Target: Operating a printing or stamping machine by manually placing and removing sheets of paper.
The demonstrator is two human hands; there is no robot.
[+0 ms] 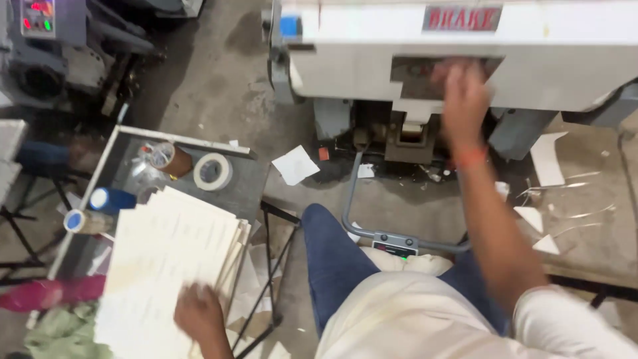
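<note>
My right hand point(463, 100) reaches up into the dark opening of a white machine point(372, 63) in front of me; it is blurred and I cannot tell whether it holds anything. A red band circles its wrist. My left hand point(197, 312) rests palm down on a fanned stack of cream paper sheets point(166, 259) lying on a dark tray table point(249, 183) at my left. I am seated, with blue trousers and a white shirt.
On the tray stand a brown tape roll point(171, 158), a white tape roll point(212, 171) and two blue-capped tubes point(109, 199). A grey foot-pedal bar point(392, 242) curves between my knees. Paper scraps point(296, 165) litter the concrete floor. Another machine point(40, 40) stands far left.
</note>
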